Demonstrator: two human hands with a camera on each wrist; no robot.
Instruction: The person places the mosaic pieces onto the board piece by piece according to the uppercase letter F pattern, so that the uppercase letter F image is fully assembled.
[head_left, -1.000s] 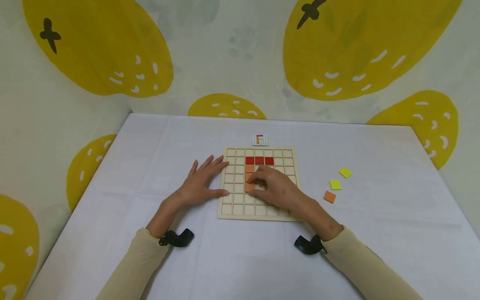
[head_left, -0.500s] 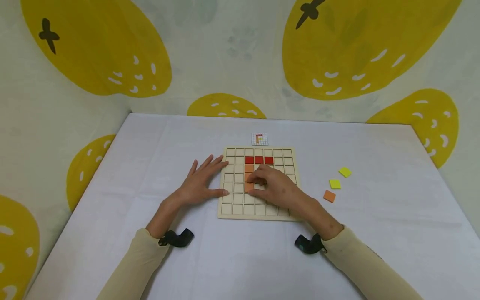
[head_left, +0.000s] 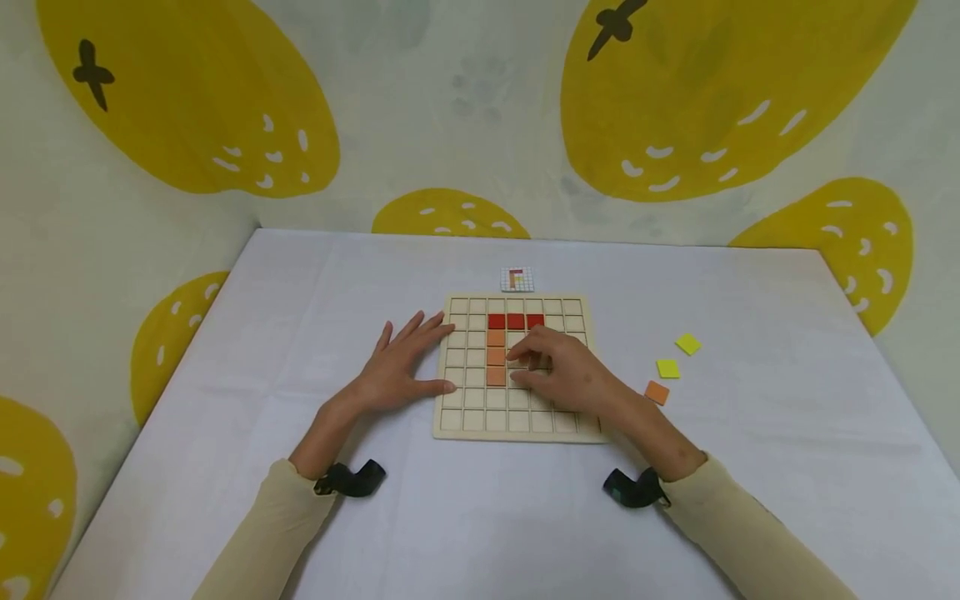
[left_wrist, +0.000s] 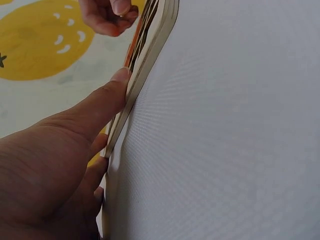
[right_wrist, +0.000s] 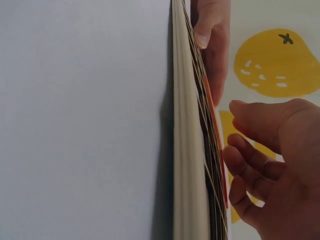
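Observation:
In the head view a wooden grid board (head_left: 459, 421) lies flat on the table. Three red tiles (head_left: 516, 321) sit in a row in its upper cells, and three orange tiles (head_left: 496, 357) run in a column down from the leftmost red one. My left hand (head_left: 397, 371) rests at the board's left edge, fingers spread and thumb on the rim. Over the board hovers my right hand (head_left: 562, 367), just right of the orange column; its thumb and fingers are apart and loosely bent. The right wrist view shows nothing between the fingers (right_wrist: 250, 162).
A small pattern card (head_left: 517, 279) lies just beyond the board's far edge. To the board's right are two loose yellow tiles (head_left: 668, 369) and one loose orange tile (head_left: 657, 392). A patterned cloth wall (head_left: 450, 125) rises behind the white table (head_left: 337, 275).
My right hand has let go of the lowest orange tile in the column and drawn back slightly to the right. My left hand stays at the board's edge.

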